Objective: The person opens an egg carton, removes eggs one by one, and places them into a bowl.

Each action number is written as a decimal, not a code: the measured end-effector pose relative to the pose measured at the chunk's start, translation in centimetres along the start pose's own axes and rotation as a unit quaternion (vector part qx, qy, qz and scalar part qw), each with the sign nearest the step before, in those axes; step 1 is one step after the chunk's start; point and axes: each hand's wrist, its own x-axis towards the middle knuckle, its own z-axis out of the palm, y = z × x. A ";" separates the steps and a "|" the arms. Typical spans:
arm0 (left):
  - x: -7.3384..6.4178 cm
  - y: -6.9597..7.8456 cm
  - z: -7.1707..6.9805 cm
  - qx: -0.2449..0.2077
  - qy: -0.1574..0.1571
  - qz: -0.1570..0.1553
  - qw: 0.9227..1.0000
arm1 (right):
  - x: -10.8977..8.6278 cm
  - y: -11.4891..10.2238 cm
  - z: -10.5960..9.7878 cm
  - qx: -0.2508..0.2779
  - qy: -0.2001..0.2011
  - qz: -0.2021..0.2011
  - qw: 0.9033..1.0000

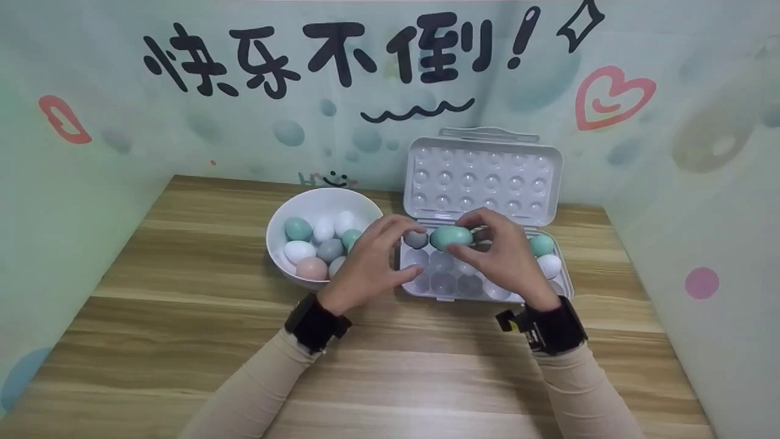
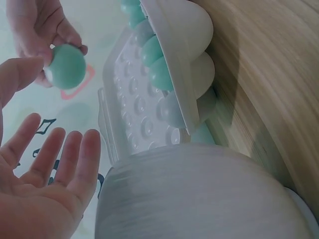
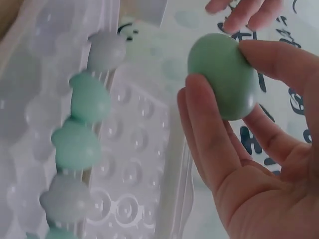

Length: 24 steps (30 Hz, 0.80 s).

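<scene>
My right hand [image 1: 510, 259] pinches a green egg [image 1: 451, 238] between thumb and fingertips, raised over the egg box [image 1: 443, 283]. In the right wrist view the thumb and fingers surround the egg [image 3: 224, 74]. My left hand [image 1: 372, 262] hovers between the bowl and the box, its fingers spread and holding nothing; in the left wrist view its palm [image 2: 45, 199] faces that egg without touching it. A grey egg [image 1: 416, 238] sits in the box's back left cup. A green egg [image 1: 542, 245] and a white one [image 1: 549, 266] sit at its right end.
A white bowl [image 1: 311, 202] holding green, white, grey and pink eggs stands left of the box. The box's dimpled lid [image 1: 484, 222] leans upright at the back, near the printed backdrop [image 1: 244, 140]. Wooden tabletop [image 1: 396, 378] lies in front.
</scene>
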 end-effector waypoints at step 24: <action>-0.2 0.9 1.0 -0.050 0.045 0.054 0.996 | -0.8 -2.2 2.7 0.122 -0.072 0.036 0.989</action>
